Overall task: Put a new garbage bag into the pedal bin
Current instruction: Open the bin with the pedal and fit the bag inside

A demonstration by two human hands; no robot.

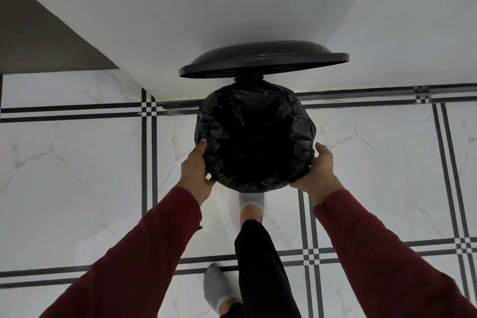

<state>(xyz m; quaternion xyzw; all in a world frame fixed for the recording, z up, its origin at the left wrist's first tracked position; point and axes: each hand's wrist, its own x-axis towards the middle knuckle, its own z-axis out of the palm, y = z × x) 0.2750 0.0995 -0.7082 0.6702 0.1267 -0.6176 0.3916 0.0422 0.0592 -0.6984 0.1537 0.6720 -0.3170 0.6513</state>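
Observation:
A black garbage bag (255,137) lines the round pedal bin, its crinkled edge folded over the rim so the bin's wall is hidden. The dark grey lid (263,60) stands raised behind the opening. My left hand (196,168) grips the bag-covered rim at the lower left, thumb on top and fingers curled beneath. At the lower right my right hand (318,173) grips the rim the same way. A foot in a grey sock (251,201) is at the bin's front base, where the pedal is hidden.
The bin stands against a white wall (232,8) on a white marble-look tiled floor (90,175) with black stripes. A brown panel (38,33) is at the upper left. My other foot in a grey sock (218,289) is behind on the floor.

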